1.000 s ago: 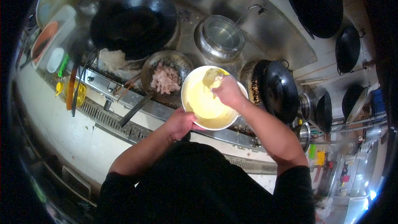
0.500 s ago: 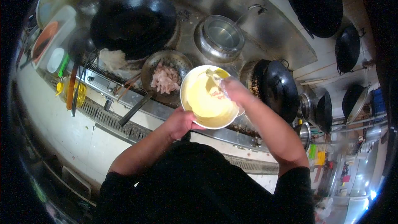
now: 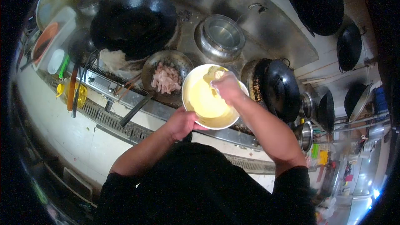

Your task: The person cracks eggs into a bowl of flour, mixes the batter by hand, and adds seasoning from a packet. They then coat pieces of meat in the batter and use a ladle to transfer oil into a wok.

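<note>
My left hand (image 3: 183,123) grips the lower left rim of a white bowl (image 3: 218,124), thumb over the edge. Inside the bowl lies a smooth, pale yellow batter (image 3: 204,100). My right hand (image 3: 228,88) is closed, reaching in over the bowl's right side with its fingers near the batter. What it holds is hard to make out; something yellowish shows by the fingers. Just left of the bowl, a perforated metal strainer (image 3: 151,64) with a long handle holds pale pink pieces of what looks like raw meat (image 3: 166,79).
A large black wok (image 3: 133,25) sits at the back left. Behind the bowl stands a metal pot (image 3: 221,48) of clear liquid, and another dark wok (image 3: 281,91) rests to the right. A bottle of yellow oil (image 3: 79,96) is at the left edge of the stove.
My right hand has shifted slightly up and left within the bowl, and its blur has lessened. My left hand still holds the rim, and the bowl has barely moved.
</note>
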### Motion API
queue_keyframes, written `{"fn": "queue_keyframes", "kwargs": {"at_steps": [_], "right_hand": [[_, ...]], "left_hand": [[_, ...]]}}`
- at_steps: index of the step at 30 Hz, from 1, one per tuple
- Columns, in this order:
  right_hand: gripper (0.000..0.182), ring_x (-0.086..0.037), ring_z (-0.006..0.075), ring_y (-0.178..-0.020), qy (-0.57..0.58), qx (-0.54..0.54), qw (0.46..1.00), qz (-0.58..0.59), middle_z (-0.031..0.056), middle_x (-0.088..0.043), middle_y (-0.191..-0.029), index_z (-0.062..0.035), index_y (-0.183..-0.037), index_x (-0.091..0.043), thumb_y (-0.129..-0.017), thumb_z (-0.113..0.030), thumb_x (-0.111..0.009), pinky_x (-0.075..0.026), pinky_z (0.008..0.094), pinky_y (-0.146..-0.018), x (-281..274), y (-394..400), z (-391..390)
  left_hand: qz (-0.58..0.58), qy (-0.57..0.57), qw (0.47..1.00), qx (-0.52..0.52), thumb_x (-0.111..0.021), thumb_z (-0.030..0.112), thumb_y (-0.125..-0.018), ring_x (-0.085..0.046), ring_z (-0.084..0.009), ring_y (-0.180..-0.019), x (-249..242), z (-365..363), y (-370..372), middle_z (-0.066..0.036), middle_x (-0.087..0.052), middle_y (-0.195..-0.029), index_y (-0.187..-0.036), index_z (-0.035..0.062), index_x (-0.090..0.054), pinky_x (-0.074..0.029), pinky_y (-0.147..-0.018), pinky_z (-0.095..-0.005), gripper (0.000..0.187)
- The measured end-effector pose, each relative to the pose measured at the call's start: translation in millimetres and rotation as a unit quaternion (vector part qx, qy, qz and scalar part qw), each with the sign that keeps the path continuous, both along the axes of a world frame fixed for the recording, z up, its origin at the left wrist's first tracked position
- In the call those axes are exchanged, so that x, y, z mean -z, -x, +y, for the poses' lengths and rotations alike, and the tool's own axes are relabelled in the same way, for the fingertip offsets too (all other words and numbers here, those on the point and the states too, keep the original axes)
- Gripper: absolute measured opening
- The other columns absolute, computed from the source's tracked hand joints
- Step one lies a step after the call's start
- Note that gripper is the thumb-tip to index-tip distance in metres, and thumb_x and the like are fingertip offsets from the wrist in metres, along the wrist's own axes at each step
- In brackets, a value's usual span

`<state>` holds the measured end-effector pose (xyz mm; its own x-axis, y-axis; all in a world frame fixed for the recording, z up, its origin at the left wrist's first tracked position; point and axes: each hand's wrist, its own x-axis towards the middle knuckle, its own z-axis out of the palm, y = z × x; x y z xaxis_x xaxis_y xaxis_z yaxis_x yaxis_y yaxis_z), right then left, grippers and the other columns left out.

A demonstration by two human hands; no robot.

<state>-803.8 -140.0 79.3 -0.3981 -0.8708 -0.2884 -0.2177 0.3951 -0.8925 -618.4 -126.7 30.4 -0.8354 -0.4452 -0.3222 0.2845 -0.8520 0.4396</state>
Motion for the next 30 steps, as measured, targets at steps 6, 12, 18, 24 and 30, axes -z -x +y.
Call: {"fn": "queue_keyframes", "kwargs": {"at_steps": [6,12,18,24,30], "right_hand": [[0.012,-0.055,0.0153,-0.051,0.007,-0.027,0.999,0.045,0.009,-0.059,-0.064,0.0077,-0.08,-0.061,-0.072,0.0,-0.064,-0.042,0.0301,-0.044,-4.1,-5.7,1.1],[0.012,-0.056,0.0157,-0.053,0.017,-0.025,0.997,0.077,0.0099,-0.059,-0.065,0.0077,-0.079,-0.061,-0.072,-0.001,-0.064,-0.042,0.0306,-0.045,1.9,-4.4,1.4],[0.029,-0.059,0.019,-0.06,-0.063,-0.039,0.993,0.097,0.0123,-0.061,-0.076,0.0097,-0.097,-0.056,-0.07,0.003,-0.065,-0.047,0.0303,-0.051,5.7,5.3,6.5],[0.046,-0.06,0.0204,-0.077,-0.079,-0.069,0.989,0.105,0.0151,-0.06,-0.089,0.0104,-0.11,-0.048,-0.067,0.006,-0.065,-0.049,0.0286,-0.066,14.5,12.7,23.2],[0.038,-0.062,0.0207,-0.074,-0.096,-0.092,0.991,0.028,0.0139,-0.063,-0.088,0.0061,-0.108,-0.055,-0.072,-0.001,-0.062,-0.049,0.0295,-0.065,13.3,20.4,26.6]], "left_hand": [[0.015,-0.001,1.0,0.004,-0.045,-0.004,-0.082,-0.056,-0.0335,-0.104,3.8,0.4,-0.8,-0.021,-0.05,-0.12,-0.126,-0.0048,-0.034,-0.052,-0.084,-0.0473,0.045],[-0.008,-0.01,1.0,-0.007,-0.045,-0.006,-0.081,-0.056,-0.0337,-0.105,0.4,0.5,-0.9,-0.021,-0.049,-0.12,-0.128,-0.0041,-0.031,-0.052,-0.084,-0.0479,0.049],[0.013,0.051,0.999,-0.007,-0.056,0.015,-0.076,-0.055,-0.0357,-0.107,16.1,2.7,-2.1,-0.019,-0.051,-0.121,-0.128,-0.0022,-0.035,-0.049,-0.085,-0.053,0.058],[0.009,0.042,0.999,-0.018,-0.055,0.012,-0.076,-0.055,-0.0353,-0.106,17.2,0.3,-5.2,-0.018,-0.053,-0.119,-0.125,-0.0035,-0.04,-0.051,-0.083,-0.0516,0.053],[-0.002,0.036,0.999,-0.017,-0.053,0.008,-0.074,-0.053,-0.0364,-0.109,11.9,-2.7,-4.5,-0.018,-0.051,-0.122,-0.128,-0.0002,-0.036,-0.049,-0.085,-0.0536,0.057]]}}
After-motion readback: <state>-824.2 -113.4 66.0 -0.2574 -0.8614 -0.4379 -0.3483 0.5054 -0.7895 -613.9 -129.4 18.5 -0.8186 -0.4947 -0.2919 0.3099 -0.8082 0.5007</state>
